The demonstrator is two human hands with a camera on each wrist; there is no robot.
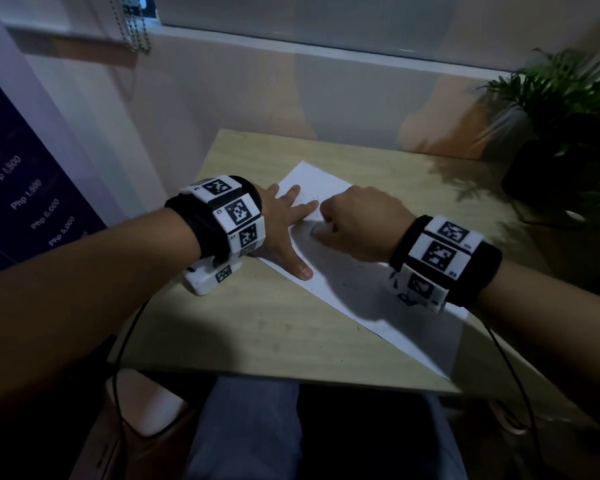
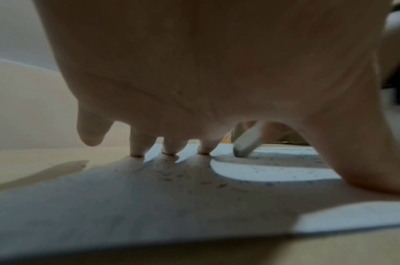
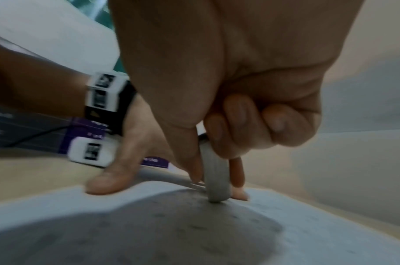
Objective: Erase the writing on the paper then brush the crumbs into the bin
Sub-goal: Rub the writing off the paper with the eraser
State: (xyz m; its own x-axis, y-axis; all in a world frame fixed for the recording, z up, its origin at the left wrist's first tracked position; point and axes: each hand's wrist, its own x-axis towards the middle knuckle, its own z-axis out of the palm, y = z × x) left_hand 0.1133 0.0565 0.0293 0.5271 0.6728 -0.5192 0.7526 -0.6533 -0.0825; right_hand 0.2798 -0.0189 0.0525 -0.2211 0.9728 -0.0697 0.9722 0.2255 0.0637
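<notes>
A white sheet of paper (image 1: 357,289) lies at an angle on the light wooden table (image 1: 243,327). My left hand (image 1: 288,220) lies flat with spread fingers, pressing the paper's left edge down. My right hand (image 1: 329,226) pinches a grey-white eraser (image 3: 216,181) between thumb and fingers, its tip on the paper (image 3: 194,233). In the left wrist view the eraser (image 2: 247,141) stands tilted just beyond my fingertips (image 2: 170,148). Dark crumbs (image 2: 169,174) speckle the paper (image 2: 149,206) around both hands. No bin is in view.
A potted plant (image 1: 565,126) stands at the table's far right corner. A wall and window sill (image 1: 326,50) run behind the table. A dark printed banner (image 1: 21,195) hangs at the left. Cables trail from both wrists over the front edge.
</notes>
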